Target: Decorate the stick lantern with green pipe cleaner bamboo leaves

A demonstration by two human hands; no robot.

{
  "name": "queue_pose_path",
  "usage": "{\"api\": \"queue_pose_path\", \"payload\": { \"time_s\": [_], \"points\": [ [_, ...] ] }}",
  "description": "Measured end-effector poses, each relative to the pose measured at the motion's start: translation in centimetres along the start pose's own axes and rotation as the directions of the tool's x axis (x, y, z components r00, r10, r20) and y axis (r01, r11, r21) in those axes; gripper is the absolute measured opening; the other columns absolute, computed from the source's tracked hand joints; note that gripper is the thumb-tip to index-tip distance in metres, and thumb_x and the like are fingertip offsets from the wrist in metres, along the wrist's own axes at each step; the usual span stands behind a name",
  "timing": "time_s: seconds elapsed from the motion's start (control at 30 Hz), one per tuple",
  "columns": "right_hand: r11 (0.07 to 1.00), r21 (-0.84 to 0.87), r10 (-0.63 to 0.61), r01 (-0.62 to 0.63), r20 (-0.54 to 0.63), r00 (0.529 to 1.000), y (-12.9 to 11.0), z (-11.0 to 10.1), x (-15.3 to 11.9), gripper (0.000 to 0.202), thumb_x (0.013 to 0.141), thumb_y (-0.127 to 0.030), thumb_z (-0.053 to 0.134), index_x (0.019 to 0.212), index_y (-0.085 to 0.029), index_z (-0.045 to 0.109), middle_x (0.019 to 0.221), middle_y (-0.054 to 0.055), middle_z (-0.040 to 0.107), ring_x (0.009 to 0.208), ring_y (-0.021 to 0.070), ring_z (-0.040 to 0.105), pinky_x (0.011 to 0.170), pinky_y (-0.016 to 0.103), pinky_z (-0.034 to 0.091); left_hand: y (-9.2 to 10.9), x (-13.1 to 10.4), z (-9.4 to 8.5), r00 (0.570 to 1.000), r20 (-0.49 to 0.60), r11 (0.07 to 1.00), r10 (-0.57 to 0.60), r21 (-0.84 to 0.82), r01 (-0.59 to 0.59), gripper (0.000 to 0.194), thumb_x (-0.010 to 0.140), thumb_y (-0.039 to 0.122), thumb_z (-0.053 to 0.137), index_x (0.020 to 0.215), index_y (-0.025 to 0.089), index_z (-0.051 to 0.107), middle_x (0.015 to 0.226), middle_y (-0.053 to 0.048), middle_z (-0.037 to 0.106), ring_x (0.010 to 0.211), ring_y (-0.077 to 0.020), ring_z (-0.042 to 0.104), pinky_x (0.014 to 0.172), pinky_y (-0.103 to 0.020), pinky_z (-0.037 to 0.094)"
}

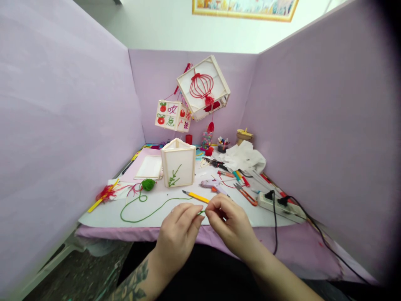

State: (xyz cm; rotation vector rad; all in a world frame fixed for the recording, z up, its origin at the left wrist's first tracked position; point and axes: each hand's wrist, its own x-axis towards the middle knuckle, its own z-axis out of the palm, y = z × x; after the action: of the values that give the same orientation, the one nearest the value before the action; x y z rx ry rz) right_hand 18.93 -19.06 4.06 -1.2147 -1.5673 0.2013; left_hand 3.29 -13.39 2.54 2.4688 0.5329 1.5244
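Note:
Near the table's front edge, my left hand [181,230] pinches the end of a green yarn strand [138,221]. Close beside it, my right hand [230,223] has thumb and fingertips pressed together at the same bit of green yarn. The strand loops back over the white table top to a green yarn ball [148,184]. Behind my hands stands a white three-sided lantern [180,163] with a green plant shape on its front panel. A yellow craft knife [197,196] lies just beyond my fingers.
A glue gun [213,184], orange-handled snips [246,195] and a power strip [282,205] with black cords lie to the right. Crumpled white paper [244,158] is farther back. Red threads [106,192] lie at the left. Decorated lanterns [205,88] hang behind.

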Motion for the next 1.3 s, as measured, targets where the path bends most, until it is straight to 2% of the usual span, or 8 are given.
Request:
{"api": "queue_pose_path", "payload": {
  "time_s": [0.17, 0.3, 0.47, 0.6, 0.77, 0.9, 1.1, 1.3],
  "points": [
    [1.0, 0.005, 0.019, -0.02, 0.025, 0.999, 0.1, -0.1, 0.0, 0.012, 0.087, -0.014, 0.053, 0.078, -0.02, 0.054, 0.072, -0.001, 0.052, 0.063, 0.0118, 0.049, 0.055, 0.023, 0.04, 0.0, 0.3, -0.1, 1.0, -0.013, 0.999, -0.009, -0.038, 0.008, 0.018, 0.088, 0.006, 0.058, 0.103, 0.017, 0.061, 0.089, -0.005, 0.066, 0.086, -0.0145, 0.063, 0.081, -0.025, 0.052],
    [0.999, -0.029, -0.04, 0.04, 0.027, 0.999, 0.3, -0.1, 0.1, 0.013, 0.088, -0.012, 0.053, 0.078, -0.02, 0.053, 0.072, -0.002, 0.051, 0.063, 0.0117, 0.048, 0.056, 0.023, 0.039, 0.2, 0.7, -0.4, 0.987, 0.05, 0.976, -0.156, -0.145, 0.161, 0.009, 0.09, 0.011, 0.056, 0.089, 0.018, 0.062, 0.08, -0.002, 0.064, 0.076, -0.0119, 0.06, 0.07, -0.022, 0.05],
    [0.977, -0.098, -0.19, 0.191, 0.018, 0.982, 0.5, 0.4, -0.1, 0.013, 0.089, -0.01, 0.051, 0.082, -0.02, 0.053, 0.073, -0.001, 0.053, 0.066, 0.0126, 0.051, 0.058, 0.024, 0.042, 0.4, 1.2, -0.5, 0.907, 0.2, 0.876, -0.371, -0.25, 0.413, 0.017, 0.091, 0.023, 0.054, 0.076, 0.018, 0.061, 0.073, 0.0, 0.06, 0.068, -0.0121, 0.057, 0.059, -0.021, 0.045],
    [0.979, -0.072, -0.187, 0.188, 0.028, 0.982, 1.2, -0.4, 0.5, 0.009, 0.089, -0.014, 0.053, 0.089, -0.021, 0.058, 0.079, 0.002, 0.059, 0.068, 0.0134, 0.054, 0.058, 0.025, 0.044, -0.2, 1.2, -0.4, 0.852, 0.239, 0.805, -0.466, -0.285, 0.52, 0.02, 0.09, 0.029, 0.054, 0.074, 0.018, 0.061, 0.074, -0.001, 0.06, 0.068, -0.0136, 0.056, 0.057, -0.021, 0.043],
    [0.981, -0.154, 0.103, -0.114, -0.076, 0.992, 5.3, -4.0, 2.4, 0.015, 0.09, -0.029, 0.052, 0.087, -0.019, 0.063, 0.086, 0.006, 0.067, 0.075, 0.0171, 0.061, 0.062, 0.027, 0.047, -3.7, 0.1, 1.2, 0.755, 0.181, 0.687, -0.631, -0.322, 0.651, 0.02, 0.084, 0.034, 0.058, 0.075, 0.017, 0.063, 0.071, -0.001, 0.059, 0.067, -0.0146, 0.054, 0.061, -0.024, 0.043],
    [0.806, -0.486, 0.415, -0.338, 0.057, 0.908, 10.3, -4.4, 2.9, 0.016, 0.084, -0.028, 0.055, 0.082, -0.017, 0.067, 0.088, 0.008, 0.07, 0.083, 0.0218, 0.063, 0.075, 0.032, 0.047, -6.8, -1.2, 3.2, 0.647, 0.168, 0.558, -0.744, -0.377, 0.739, 0.024, 0.078, 0.04, 0.062, 0.073, 0.016, 0.062, 0.062, 0.002, 0.055, 0.058, -0.0136, 0.048, 0.057, -0.024, 0.039],
    [0.684, -0.559, 0.553, -0.469, -0.021, 0.833, 14.9, -1.4, 3.0, 0.037, 0.085, -0.04, 0.057, 0.107, -0.01, 0.063, 0.108, 0.019, 0.068, 0.1, 0.0291, 0.063, 0.081, 0.034, 0.044, -8.4, -2.3, 4.2, 0.619, 0.131, 0.532, -0.775, -0.393, 0.75, 0.027, 0.076, 0.043, 0.063, 0.073, 0.016, 0.063, 0.066, 0.0, 0.058, 0.063, -0.0151, 0.051, 0.06, -0.025, 0.04],
    [0.655, -0.484, 0.659, -0.581, -0.012, 0.752, 16.3, -1.0, 4.2, 0.032, 0.069, -0.04, 0.072, 0.086, -0.013, 0.066, 0.088, 0.017, 0.071, 0.087, 0.0322, 0.066, 0.071, 0.035, 0.043, -9.0, -2.4, 4.2, 0.584, 0.119, 0.496, -0.803, -0.409, 0.766, 0.036, 0.074, 0.052, 0.065, 0.073, 0.016, 0.062, 0.058, 0.001, 0.054, 0.057, -0.0142, 0.049, 0.053, -0.024, 0.038]
  ]
}}
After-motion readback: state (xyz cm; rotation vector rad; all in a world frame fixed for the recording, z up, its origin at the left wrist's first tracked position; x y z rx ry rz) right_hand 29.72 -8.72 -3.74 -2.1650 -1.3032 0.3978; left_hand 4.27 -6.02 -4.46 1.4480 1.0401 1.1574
